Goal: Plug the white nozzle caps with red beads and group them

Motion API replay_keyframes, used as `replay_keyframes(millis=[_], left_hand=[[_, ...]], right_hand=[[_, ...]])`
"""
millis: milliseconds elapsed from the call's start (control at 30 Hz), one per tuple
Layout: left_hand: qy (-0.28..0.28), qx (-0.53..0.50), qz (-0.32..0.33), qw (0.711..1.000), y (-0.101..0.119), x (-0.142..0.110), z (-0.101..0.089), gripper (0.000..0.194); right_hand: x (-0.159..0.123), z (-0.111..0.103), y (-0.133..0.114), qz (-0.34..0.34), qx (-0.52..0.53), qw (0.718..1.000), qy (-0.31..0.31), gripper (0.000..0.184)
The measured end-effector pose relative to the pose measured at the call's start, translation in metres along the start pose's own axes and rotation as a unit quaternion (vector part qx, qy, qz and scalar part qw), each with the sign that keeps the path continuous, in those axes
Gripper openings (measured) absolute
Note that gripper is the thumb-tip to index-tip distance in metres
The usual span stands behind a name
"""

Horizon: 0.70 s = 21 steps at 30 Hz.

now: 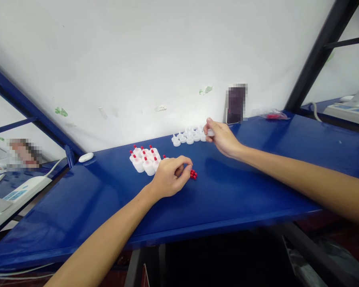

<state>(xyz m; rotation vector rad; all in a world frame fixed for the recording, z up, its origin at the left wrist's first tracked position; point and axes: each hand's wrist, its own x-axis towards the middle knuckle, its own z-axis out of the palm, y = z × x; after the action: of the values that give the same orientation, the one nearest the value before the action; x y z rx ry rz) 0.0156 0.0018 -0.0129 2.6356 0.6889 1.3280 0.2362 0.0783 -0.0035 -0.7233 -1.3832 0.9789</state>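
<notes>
My left hand (pixel 172 176) is low over the blue table, its thumb and index finger pinched together beside a small cluster of red tips (pixel 193 174). Whatever those fingers hold, if anything, is hidden. Just left of it stand several white squeeze bottles (pixel 139 164) with red tips on their nozzles, some partly behind the hand. My right hand (pixel 223 138) is raised farther back, closed on a white nozzle cap (pixel 210 132) that shows between thumb and fingers. Beside it, several white nozzle caps (pixel 190 137) stand grouped near the wall, nozzles upward.
The blue table (pixel 227 199) meets a white wall (pixel 137 59). A phone-like dark panel (pixel 236 103), blurred, leans there. A clear bag (pixel 273 115) with red contents lies at the back right. A white oval case (pixel 86 157) rests at the left; a power strip (pixel 20 195) is beyond the frame.
</notes>
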Motion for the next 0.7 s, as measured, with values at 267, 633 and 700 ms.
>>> replay_keyframes(millis=[267,633,700], left_hand=[[-0.001,0.008,0.008,1.0,-0.0005,0.0,0.0002,0.008],[-0.007,0.019,0.021,1.0,0.0002,0.0006,-0.0004,0.009],[-0.011,0.024,0.023,0.999,0.0001,0.0006,-0.0005,0.009]], right_hand=[[-0.0038,-0.001,-0.007,0.063,0.032,0.997,-0.021,0.049],[0.0017,-0.0048,-0.0015,0.048,-0.008,0.997,0.059,0.049],[0.0019,-0.0055,-0.0022,0.045,-0.018,0.996,0.068,0.048]])
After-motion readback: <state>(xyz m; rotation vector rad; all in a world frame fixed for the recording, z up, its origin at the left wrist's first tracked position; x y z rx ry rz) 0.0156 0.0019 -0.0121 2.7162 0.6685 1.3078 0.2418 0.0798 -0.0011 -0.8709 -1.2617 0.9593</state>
